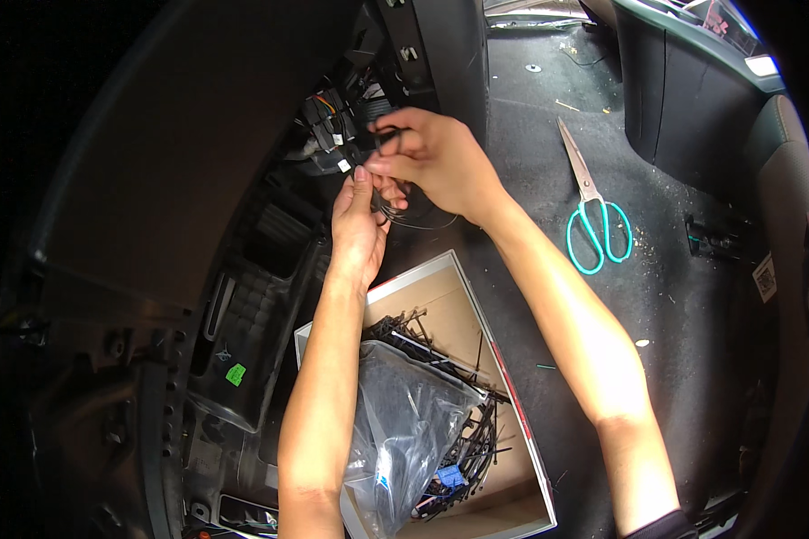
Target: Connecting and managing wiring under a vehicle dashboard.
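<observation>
Inside an opened vehicle interior, my left hand is closed with its thumb up, gripping a coil of thin black wire. My right hand is just above and to the right, its fingers bent together and slightly blurred. A dark strand shows at its fingertips, and it touches the wire close to the left thumb. A loop of the wire hangs below both hands. Right behind the fingertips is a bundle of black connectors and cables, with white tags and an orange wire among them. The exact fingertip contact is partly hidden.
Below my hands stands an open cardboard box holding a clear plastic bag and several black cable ties. Scissors with teal handles lie on the dark floor to the right. A black trim panel rises at left; a seat borders the right.
</observation>
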{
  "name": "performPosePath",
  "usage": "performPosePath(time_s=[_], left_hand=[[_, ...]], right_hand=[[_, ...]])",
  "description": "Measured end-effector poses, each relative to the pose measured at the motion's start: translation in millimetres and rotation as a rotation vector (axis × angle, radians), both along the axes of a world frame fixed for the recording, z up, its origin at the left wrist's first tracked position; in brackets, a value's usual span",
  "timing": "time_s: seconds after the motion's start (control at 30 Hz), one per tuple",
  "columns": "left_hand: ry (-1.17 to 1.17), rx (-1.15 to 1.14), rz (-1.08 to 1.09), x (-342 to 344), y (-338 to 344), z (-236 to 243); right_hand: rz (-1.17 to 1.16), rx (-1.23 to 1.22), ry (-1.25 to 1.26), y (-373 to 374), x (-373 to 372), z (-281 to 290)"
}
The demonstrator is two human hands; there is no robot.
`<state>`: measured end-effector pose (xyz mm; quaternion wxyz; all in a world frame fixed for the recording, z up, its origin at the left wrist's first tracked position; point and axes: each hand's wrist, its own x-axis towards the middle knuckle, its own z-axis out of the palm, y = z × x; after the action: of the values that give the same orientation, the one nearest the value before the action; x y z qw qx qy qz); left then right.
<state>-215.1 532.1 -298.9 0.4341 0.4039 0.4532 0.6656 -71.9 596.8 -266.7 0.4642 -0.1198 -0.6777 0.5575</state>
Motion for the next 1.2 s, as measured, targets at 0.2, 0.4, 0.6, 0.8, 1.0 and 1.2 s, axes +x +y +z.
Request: performPosePath(time_s=[0.2,0.4,0.6,0.8,1.0,1.2], left_hand=[[-0.054,0.002,0.061,11,-6,12],[-0.114,0.003,-0.103,-1,-3,5],[-0.052,0.031,-0.15,2,-7,7],[-0.093,-0.002,-0.087,-3,-6,7],[-0.094,-0.001,-0.1,-5,-8,9],[-0.07,0.013,-0.08,-6,-9,10]], right_hand=[[-0.195,0.077,-0.224,-2,-22,26],[-0.338,0.077,-0.171,9,-27,8],[-0.347,0.225,-0.07,6,-19,-3],[-0.591,0.847,-0.282,6,-4,-16],[-0.633,0.807,-0.283,9,-26,-14],[-0.343,0.683,-0.068,30,-27,-20]])
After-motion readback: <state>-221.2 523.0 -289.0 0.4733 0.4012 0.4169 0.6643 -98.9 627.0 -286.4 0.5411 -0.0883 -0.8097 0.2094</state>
